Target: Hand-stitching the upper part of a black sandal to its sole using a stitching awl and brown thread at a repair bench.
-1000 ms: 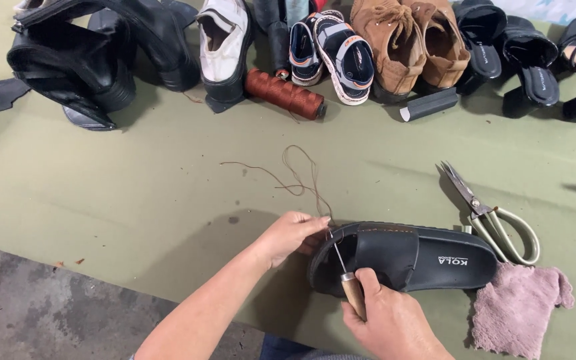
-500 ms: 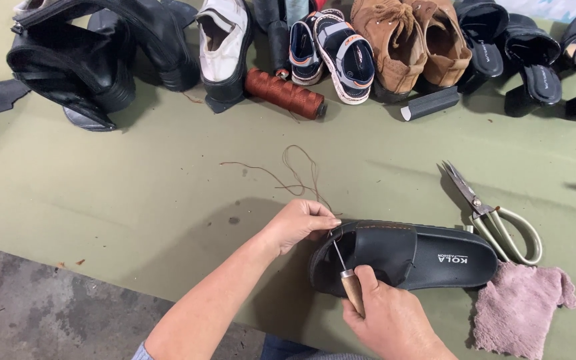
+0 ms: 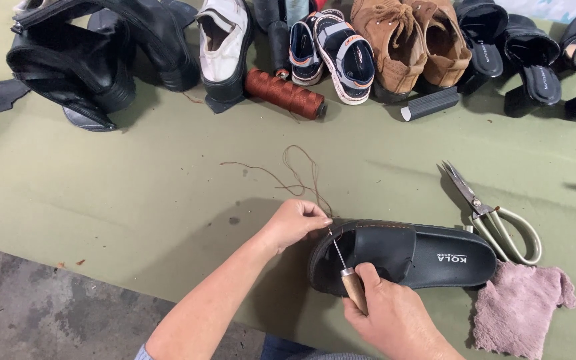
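Note:
A black slide sandal lies on its side on the green mat. My right hand grips a wooden-handled awl, its metal tip pushed through the sandal's edge at the toe end. My left hand pinches a thin brown thread right beside the awl's tip. The thread loops loosely across the mat behind my left hand.
Scissors with pale handles lie right of the sandal, a pink cloth below them. A spool of brown thread sits at the back among several shoes, black boots and sandals. Bare concrete floor shows at lower left.
My left hand has shifted slightly along the sandal's toe edge while pinching the thread. The awl stays in the sandal and my right hand has barely moved.

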